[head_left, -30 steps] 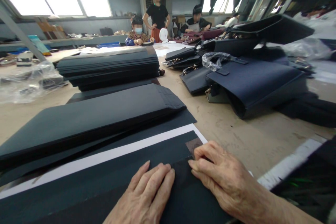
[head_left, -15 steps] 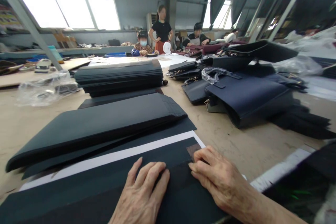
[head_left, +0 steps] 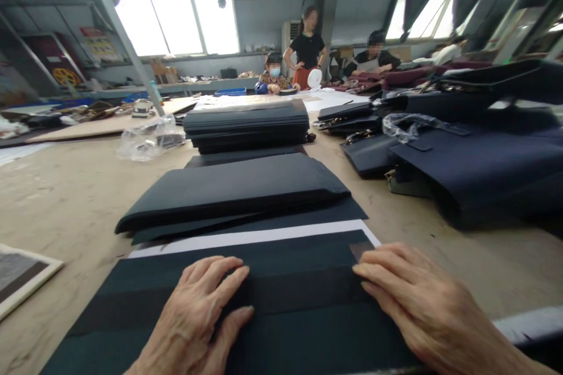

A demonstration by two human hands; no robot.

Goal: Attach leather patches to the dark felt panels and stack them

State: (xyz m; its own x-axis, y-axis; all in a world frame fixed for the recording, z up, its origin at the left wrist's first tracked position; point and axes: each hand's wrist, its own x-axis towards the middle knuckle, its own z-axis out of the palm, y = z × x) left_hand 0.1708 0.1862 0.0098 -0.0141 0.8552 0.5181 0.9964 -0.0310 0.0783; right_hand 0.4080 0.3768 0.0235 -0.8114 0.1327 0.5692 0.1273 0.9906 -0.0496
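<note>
A dark green sheet of leather-like material (head_left: 308,334) lies on a white sheet (head_left: 264,235) in front of me. A black strip (head_left: 303,292) runs lengthwise across it, with a small brown patch (head_left: 359,251) near its upper right corner. My left hand (head_left: 197,304) rests on the green sheet and strip, thumb apart from the fingers and nothing gripped. At the strip's right end, my right hand (head_left: 422,299) has its fingers bent and pressed together, fingertips on the strip's end. Its thumb is hidden.
Beyond lie a folded dark sheet (head_left: 237,187) and a thick stack of dark sheets (head_left: 250,126). Dark blue bags (head_left: 479,158) sit at right. A clear plastic bag (head_left: 149,137) and a pale-edged board (head_left: 30,272) are at left. Several people (head_left: 308,50) are across the table.
The view has swung left, so things appear further right. My left hand has moved left along the strip and its thumb has spread. My right hand stays at the strip's end.
</note>
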